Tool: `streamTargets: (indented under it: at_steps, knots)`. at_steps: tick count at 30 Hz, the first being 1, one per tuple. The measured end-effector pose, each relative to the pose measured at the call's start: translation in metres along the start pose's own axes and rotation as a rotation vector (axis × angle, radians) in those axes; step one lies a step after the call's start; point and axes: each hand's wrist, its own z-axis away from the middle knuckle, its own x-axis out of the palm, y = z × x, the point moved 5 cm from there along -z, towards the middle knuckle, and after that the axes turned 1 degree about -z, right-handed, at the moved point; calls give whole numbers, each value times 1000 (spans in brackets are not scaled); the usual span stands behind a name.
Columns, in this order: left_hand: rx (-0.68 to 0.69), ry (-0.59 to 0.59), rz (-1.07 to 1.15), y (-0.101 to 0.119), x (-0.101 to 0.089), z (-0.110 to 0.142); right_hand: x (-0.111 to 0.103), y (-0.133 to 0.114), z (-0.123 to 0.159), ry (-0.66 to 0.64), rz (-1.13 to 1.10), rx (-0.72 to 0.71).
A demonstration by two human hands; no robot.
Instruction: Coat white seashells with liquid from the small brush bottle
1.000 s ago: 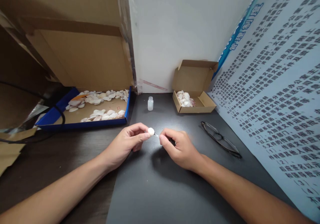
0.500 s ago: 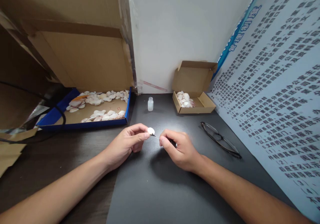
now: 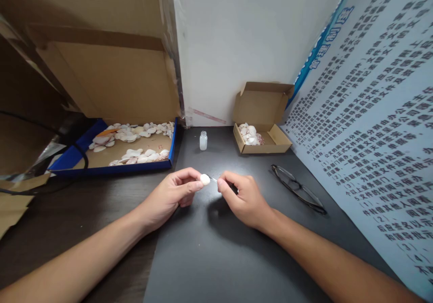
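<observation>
Between the thumb and fingers of my left hand is a small white seashell, pinched at its left edge. My right hand grips a thin tool with a slim, light shaft and a dark tip; its exact kind is too small to tell. That tip lies by the shell's upper right edge, and I cannot tell if they touch. Both hands are above the dark grey mat. Beyond them stands a small bottle of whitish contents, upright and without a visible cap.
At the left, a blue-edged cardboard box holds many shells. A smaller open box with shells sits at the back right. Folded glasses lie right of my right hand, beside a leaning printed board. A black cable hangs at left.
The shell has turned in my left fingers and sits slightly lower. My right hand has shifted a little right, and the tool's tip has moved up from the shell's lower edge.
</observation>
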Motion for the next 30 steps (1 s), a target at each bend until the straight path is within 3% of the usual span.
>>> streamTargets:
  at_steps: [18,25,30]
  knots:
    - [95,20,-210,6,0,-1,1,-5,2,-46,-36,-22]
    - [70,28,-147,3,-1,-1,5,-8,3,-86,-60,-91]
    - [33,16,-66,2,0,0,3,-5,2,-51,-42,-58]
